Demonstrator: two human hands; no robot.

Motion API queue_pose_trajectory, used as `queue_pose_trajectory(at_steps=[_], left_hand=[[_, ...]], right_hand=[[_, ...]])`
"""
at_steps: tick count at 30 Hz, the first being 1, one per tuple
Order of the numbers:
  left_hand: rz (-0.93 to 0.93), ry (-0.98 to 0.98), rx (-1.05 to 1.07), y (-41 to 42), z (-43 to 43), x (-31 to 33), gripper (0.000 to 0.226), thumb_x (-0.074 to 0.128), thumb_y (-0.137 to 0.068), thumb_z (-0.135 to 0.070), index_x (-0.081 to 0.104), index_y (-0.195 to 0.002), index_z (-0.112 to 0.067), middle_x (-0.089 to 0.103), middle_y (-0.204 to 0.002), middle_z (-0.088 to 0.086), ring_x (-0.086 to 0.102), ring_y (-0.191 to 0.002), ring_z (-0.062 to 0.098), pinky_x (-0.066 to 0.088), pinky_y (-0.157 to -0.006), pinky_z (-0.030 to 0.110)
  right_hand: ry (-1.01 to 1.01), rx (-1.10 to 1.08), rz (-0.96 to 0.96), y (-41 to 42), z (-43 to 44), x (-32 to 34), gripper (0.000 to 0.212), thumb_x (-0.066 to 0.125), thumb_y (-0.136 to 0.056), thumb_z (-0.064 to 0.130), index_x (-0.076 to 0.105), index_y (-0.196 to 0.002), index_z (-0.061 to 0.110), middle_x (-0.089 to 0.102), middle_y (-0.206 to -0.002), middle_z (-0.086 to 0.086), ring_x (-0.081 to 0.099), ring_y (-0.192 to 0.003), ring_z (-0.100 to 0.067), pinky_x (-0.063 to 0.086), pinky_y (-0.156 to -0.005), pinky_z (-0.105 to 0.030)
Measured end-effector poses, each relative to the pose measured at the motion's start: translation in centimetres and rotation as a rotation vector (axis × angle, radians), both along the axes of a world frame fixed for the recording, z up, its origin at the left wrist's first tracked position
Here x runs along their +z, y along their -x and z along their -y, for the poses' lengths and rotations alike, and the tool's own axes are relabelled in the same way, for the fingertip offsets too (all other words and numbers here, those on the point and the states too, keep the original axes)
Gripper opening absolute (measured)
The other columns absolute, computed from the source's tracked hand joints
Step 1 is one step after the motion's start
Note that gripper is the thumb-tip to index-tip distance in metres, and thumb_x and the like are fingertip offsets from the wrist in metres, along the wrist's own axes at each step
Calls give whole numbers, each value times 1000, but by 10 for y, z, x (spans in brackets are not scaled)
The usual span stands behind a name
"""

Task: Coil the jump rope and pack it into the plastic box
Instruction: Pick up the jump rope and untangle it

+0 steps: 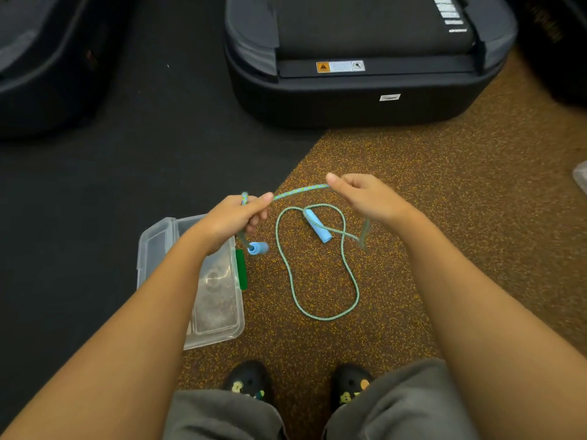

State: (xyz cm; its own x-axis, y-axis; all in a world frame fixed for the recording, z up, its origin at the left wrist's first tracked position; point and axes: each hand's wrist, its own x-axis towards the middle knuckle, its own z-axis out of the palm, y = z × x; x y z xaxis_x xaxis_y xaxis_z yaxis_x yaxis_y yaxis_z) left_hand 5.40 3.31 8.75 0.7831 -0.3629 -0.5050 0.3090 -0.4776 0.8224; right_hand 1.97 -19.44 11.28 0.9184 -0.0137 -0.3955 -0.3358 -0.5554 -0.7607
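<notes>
Here the jump rope [317, 265] is a thin cord braided in pale green and blue, with two light blue cylindrical handles; a short stretch of it runs taut in the air between the two hands, and the pattern of blue with green flecks shows clearly on that stretch; the left hand [236, 219] is clenched around the cord, fingers curled under and thumb pressed on top; below it one handle [258, 248] dangles, its open end turned toward the camera; the right hand [365, 198] pinches the cord between thumb and curled fingers, and from it a blurred length drops toward the floor; the rest of the rope lies on the speckled brown floor [444, 217] in a long loose loop that crosses itself near the top; the second handle [317, 226] lies flat inside that crossing, tilted; the plastic box [219, 300] is clear, with a green clasp [241, 269] on its right edge; it sits open on the floor under the left forearm, just beside the loop, its lid [155, 246] folded back to the left; black clogs [251, 381] show at the bottom.
</notes>
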Motion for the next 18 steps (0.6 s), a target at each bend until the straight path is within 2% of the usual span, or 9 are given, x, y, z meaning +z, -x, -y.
queue_pose_trajectory(at_steps=[2,4,5,8,11,13,15,16,18], left_hand=[[-29,7,32,-2,-3,-2,21,54,-91,-30,66,-82,-16,65,-80,3,62,-75,14,50,-79,22],[-99,30,39,-4,-4,3,13,59,-88,-23,66,-95,-14,68,-102,6,63,-102,18,45,-100,31],[-138,38,30,-5,-3,9,16,61,-87,-21,65,-99,-11,68,-107,6,62,-106,18,42,-103,33],[-116,-44,78,-8,-3,31,27,68,-80,-17,66,-101,0,70,-99,12,65,-92,16,48,-95,29],[98,-196,243,-9,-3,50,23,76,-73,-21,67,-91,-10,67,-97,11,64,-92,21,51,-87,32],[192,-248,216,-5,3,58,43,79,-69,-25,59,-105,-15,61,-103,4,58,-97,18,47,-82,30],[163,-62,42,4,17,66,62,80,-66,-22,50,-120,-17,58,-113,1,56,-105,13,46,-88,27],[139,37,-72,10,26,67,64,79,-66,-19,49,-123,-18,59,-118,1,56,-109,13,46,-94,28],[114,160,-231,21,43,62,49,74,-74,-15,54,-119,-17,64,-117,5,59,-110,14,46,-98,29]], right_hand=[[-69,37,-32,-4,-7,10,42,41,-91,53,34,-62,23,31,-60,6,26,-51,-9,25,-53,-24],[-231,14,-56,-9,-16,24,39,38,-95,44,35,-64,22,28,-57,7,22,-47,-8,21,-45,-21],[-345,-22,-72,-12,-20,32,37,36,-97,40,36,-66,20,26,-55,7,20,-45,-7,18,-42,-20],[-685,-148,-119,-16,-26,49,34,35,-99,33,40,-69,17,25,-47,7,19,-38,-5,16,-38,-17],[-880,-242,-172,-16,-28,53,31,36,-99,30,41,-72,16,30,-42,8,22,-36,-4,19,-35,-15],[-946,-298,-204,-14,-31,52,31,35,-100,28,41,-72,15,30,-42,8,24,-35,-4,20,-35,-15],[-1037,-349,-260,-14,-37,49,33,34,-100,28,41,-70,15,30,-41,7,25,-33,-4,20,-34,-14],[-1096,-364,-290,-14,-41,49,33,33,-100,28,40,-70,14,30,-40,7,25,-32,-4,20,-33,-14],[-1221,-386,-331,-15,-47,48,34,34,-99,28,40,-69,14,30,-38,6,25,-30,-5,20,-32,-14]])
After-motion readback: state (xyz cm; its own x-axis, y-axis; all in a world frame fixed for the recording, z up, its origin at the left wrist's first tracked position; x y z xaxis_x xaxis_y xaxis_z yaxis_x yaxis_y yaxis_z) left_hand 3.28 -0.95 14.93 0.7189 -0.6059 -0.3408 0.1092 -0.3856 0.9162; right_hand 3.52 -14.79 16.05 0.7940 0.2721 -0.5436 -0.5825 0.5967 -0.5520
